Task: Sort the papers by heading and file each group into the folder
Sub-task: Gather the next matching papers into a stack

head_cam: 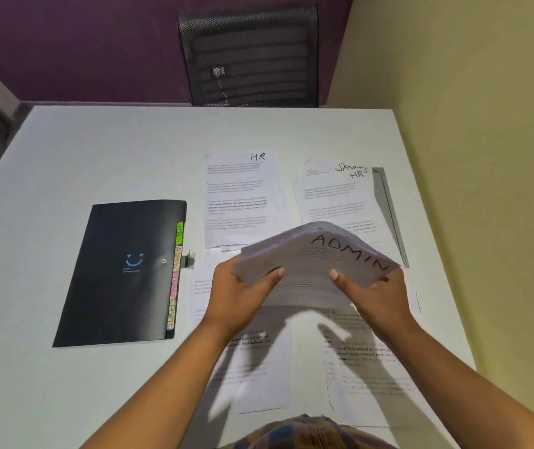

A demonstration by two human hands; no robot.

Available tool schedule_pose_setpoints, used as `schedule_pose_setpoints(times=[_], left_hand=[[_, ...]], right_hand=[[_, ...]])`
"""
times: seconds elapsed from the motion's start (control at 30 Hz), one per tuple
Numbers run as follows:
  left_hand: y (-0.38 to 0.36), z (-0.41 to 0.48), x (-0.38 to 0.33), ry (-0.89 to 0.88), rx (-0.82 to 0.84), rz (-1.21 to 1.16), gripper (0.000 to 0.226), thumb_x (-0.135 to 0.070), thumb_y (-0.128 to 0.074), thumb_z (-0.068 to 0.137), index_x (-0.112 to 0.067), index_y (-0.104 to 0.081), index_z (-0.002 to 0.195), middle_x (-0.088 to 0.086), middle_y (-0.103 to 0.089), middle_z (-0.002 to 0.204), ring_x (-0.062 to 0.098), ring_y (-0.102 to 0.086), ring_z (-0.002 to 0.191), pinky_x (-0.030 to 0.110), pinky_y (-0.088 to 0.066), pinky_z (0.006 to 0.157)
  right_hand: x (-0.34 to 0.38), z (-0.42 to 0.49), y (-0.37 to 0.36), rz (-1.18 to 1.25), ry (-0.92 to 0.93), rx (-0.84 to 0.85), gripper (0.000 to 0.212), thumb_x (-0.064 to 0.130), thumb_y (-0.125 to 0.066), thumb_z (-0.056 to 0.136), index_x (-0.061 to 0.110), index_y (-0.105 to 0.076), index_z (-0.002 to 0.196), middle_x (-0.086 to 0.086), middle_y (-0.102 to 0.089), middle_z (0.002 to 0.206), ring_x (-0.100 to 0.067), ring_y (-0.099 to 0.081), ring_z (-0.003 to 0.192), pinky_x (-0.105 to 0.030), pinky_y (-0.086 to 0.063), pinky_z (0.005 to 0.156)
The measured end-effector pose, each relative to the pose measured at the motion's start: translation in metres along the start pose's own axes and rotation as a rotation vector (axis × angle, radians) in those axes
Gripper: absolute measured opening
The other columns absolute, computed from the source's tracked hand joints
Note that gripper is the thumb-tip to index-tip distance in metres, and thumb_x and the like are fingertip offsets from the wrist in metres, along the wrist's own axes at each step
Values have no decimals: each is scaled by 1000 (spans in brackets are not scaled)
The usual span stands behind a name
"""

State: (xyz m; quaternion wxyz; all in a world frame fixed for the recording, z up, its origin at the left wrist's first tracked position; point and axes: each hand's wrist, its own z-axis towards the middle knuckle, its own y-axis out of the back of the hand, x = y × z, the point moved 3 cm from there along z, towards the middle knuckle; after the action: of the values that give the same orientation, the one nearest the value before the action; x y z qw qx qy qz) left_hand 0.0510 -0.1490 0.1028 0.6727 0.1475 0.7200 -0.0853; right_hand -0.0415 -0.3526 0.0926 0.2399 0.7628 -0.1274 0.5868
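Observation:
I hold a thick stack of papers (311, 264) above the table, bowed upward; its top sheet reads ADMIN. My left hand (243, 296) grips the stack's left edge and my right hand (372, 296) grips its right edge. A black folder (120, 273) lies shut on the left, with coloured tabs (175, 277) marked HR, ADMIN, FINANCE and SPORTS along its right side. Farther back lies a sheet headed HR (239, 196). To its right is a pile (333, 196) showing SPORTS and HR headings. Two more printed sheets (259, 367) (362, 367) lie under my arms, headings hidden.
The white table (65, 157) ends at a yellow wall on the right. A black mesh chair (252, 56) stands behind the far edge. A thin grey strip (388, 205) lies beside the right-hand pile.

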Motion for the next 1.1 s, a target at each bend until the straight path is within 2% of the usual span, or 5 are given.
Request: schedule_pose_setpoints(times=[0.1, 0.4, 0.57, 0.73, 1.1], left_hand=[[2, 2, 0, 16, 3, -22, 34, 2, -76, 80, -31, -73, 89, -22, -75, 83, -3, -71, 87, 12, -53, 76], [-3, 16, 6, -15, 0, -34, 39, -5, -76, 81, -45, -76, 84, -24, -75, 88, -2, -71, 89, 17, -55, 78], [0, 16, 0, -121, 19, -23, 41, -3, -77, 80, -41, -73, 94, -23, -75, 92, -3, -70, 89, 12, -52, 75], [-5, 26, 47, 117, 5, 41, 31, -14, -79, 80, -33, -67, 101, -27, -73, 86, -5, -69, 92, 15, -55, 77], [42, 11, 26, 67, 0, 41, 20, -8, -74, 85, -19, -73, 101, -17, -77, 92, 2, -72, 92, 15, -55, 75]], right_hand=[[-6, 2, 4, -10, -30, -8, 66, 45, -90, 62, 17, -66, 117, 3, -76, 103, -10, -73, 92, -31, -59, 82], [-13, 12, -3, 55, -60, 2, 38, 23, -86, 64, 25, -71, 99, 11, -78, 94, -9, -74, 92, -40, -59, 88], [-4, 9, 1, 99, 79, -20, 62, 22, -87, 70, 34, -61, 125, 9, -68, 123, -3, -65, 111, -20, -55, 93], [-30, 20, -21, -3, -112, 56, 31, 16, -85, 73, 33, -66, 90, 19, -72, 91, 2, -68, 94, -10, -53, 72], [-12, -1, -16, -247, 79, 244, 10, 29, -64, 94, 34, -72, 91, 30, -73, 83, 10, -69, 80, -6, -49, 62]])
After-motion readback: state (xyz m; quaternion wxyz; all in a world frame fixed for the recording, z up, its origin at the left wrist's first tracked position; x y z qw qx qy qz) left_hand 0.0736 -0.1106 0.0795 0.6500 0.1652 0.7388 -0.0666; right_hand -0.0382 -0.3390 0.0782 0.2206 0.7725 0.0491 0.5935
